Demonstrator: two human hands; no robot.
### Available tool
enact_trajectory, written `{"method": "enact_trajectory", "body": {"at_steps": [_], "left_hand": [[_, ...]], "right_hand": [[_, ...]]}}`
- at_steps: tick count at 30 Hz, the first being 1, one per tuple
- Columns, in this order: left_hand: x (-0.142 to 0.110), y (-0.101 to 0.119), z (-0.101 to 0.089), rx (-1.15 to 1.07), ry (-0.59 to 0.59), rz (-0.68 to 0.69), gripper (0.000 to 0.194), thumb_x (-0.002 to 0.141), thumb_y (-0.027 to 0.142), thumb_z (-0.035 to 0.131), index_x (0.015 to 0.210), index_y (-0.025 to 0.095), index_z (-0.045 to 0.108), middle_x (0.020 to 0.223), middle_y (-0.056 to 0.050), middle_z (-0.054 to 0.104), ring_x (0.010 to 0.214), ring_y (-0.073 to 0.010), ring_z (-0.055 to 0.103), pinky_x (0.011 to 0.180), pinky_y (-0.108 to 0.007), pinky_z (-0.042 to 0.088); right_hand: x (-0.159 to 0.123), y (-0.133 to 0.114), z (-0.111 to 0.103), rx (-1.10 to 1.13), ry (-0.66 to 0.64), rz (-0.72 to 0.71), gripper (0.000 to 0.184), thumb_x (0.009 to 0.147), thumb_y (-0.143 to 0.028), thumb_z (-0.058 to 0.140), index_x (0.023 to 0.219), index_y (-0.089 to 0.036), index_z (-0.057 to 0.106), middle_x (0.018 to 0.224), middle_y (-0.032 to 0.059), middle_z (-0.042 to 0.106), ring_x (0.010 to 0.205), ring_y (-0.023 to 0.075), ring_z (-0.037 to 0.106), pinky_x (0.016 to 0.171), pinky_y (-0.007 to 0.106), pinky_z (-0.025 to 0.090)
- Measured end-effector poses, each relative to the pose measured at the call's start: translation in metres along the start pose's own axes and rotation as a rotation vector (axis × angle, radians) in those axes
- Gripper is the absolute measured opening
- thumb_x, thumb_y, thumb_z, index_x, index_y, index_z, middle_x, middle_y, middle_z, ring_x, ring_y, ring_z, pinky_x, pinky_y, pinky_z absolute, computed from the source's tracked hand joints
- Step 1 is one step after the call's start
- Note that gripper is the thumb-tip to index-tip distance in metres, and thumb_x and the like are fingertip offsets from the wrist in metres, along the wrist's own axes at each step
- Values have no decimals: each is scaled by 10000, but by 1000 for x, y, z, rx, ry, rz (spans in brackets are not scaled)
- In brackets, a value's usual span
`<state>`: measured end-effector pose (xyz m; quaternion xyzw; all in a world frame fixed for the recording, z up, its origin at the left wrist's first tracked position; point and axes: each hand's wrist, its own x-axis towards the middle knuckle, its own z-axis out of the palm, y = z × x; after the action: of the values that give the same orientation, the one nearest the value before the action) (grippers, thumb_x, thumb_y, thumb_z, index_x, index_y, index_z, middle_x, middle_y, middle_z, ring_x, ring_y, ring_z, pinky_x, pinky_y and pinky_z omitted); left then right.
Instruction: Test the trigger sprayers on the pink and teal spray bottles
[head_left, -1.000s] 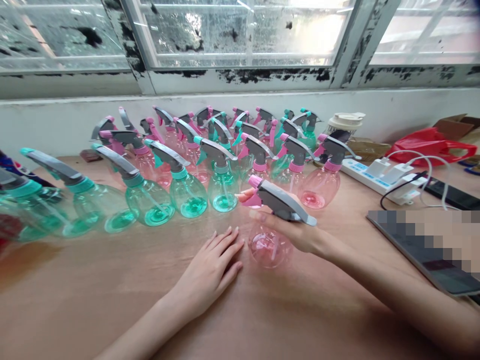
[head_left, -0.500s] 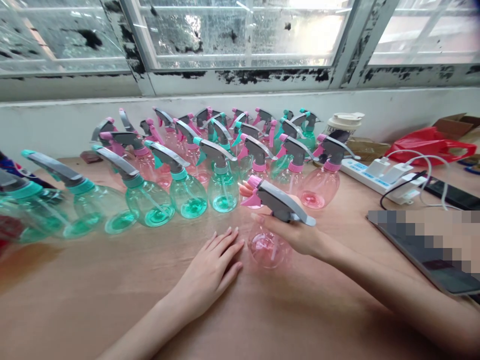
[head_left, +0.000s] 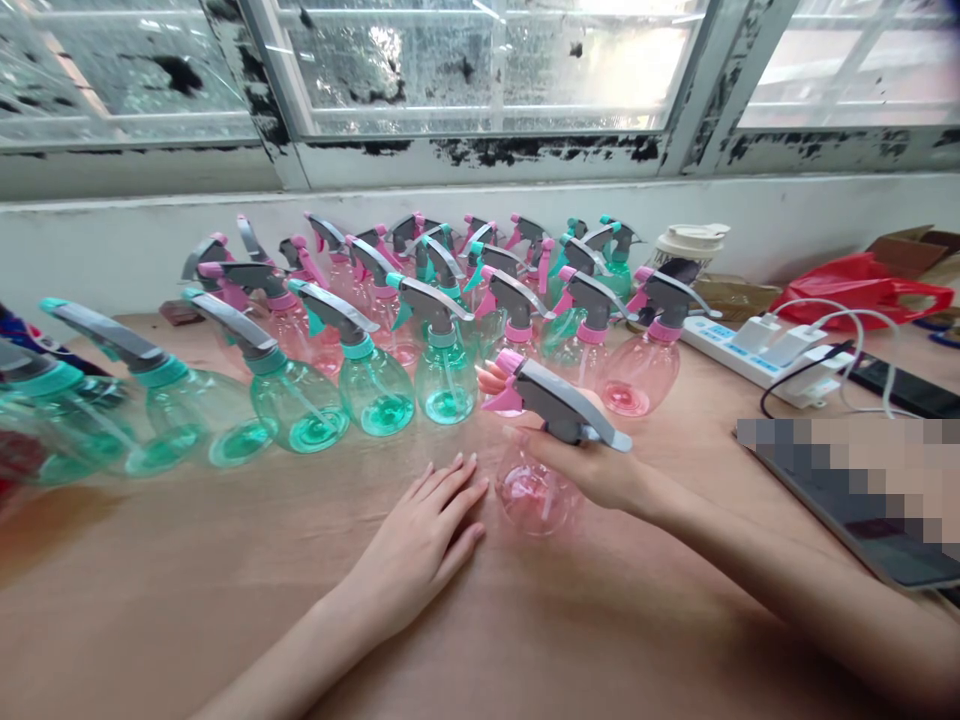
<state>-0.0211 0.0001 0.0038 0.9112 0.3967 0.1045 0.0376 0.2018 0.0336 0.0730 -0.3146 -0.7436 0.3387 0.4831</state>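
A clear pink spray bottle (head_left: 536,500) with a grey and pink trigger head stands upright in front of me. My right hand (head_left: 592,465) is wrapped round its neck below the head; the far fingers show beyond the trigger and the neck is mostly hidden. Left of the bottle, my left hand (head_left: 439,530) lies flat on the wooden table (head_left: 225,580), palm down, fingers outstretched and holding nothing. Just beyond my hands stand a green spray bottle (head_left: 446,385) and another pink spray bottle (head_left: 641,365).
Several more green and pink spray bottles stand in rows toward the wall. At the right are a white power strip (head_left: 757,360) with plugs and cables, a lidded cup (head_left: 690,243), a red plastic bag (head_left: 855,290) and a dark flat device (head_left: 825,510), partly pixelated.
The right hand's far fingers have shifted slightly, spreading away from the trigger they were touching. The bottle and the left hand stay in place.
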Motion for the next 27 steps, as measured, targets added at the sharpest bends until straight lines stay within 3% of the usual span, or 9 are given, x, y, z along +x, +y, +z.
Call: {"method": "enact_trajectory", "body": {"at_steps": [6,12,17,20,27], "left_hand": [[0,0,0,8,1,9,412,1038,326,423,1421,183,464,1528,-101,403,1422,-259,339,1144,-523,301],[0,1,0,-6,14,6,412,1038,326,416,1424,188,460,1527,-102,405,1419,-256,346,1144,-511,306],[0,0,1,-8,16,9,402,1050,316,383,1423,189,460,1525,-99,408,1421,-248,343,1146,-506,303],[0,0,2,-3,15,14,401,1051,308,379,1422,177,461,1520,-105,416,1417,-250,349,1144,-511,306],[-1,0,2,-17,45,14,394,1045,319,386,1401,182,482,1485,-114,466,1395,-262,389,1144,-513,304]], "right_hand": [[1,4,-2,-41,-39,27,362,839,-164,539,1187,-249,594,660,-39,577,562,153,524,601,299,469],[5,4,-2,-59,-12,-1,109,858,-291,625,932,-228,578,654,-44,543,546,125,506,611,281,471],[5,-2,-1,-88,-27,16,128,854,-279,631,821,-222,521,683,-42,541,560,105,495,564,249,446],[3,0,-1,-99,-34,22,129,849,-307,641,912,-222,569,693,-36,561,564,117,523,560,258,454],[-1,7,1,-60,-19,27,528,804,-384,712,1277,-277,504,954,8,671,515,89,503,512,253,464]]}}
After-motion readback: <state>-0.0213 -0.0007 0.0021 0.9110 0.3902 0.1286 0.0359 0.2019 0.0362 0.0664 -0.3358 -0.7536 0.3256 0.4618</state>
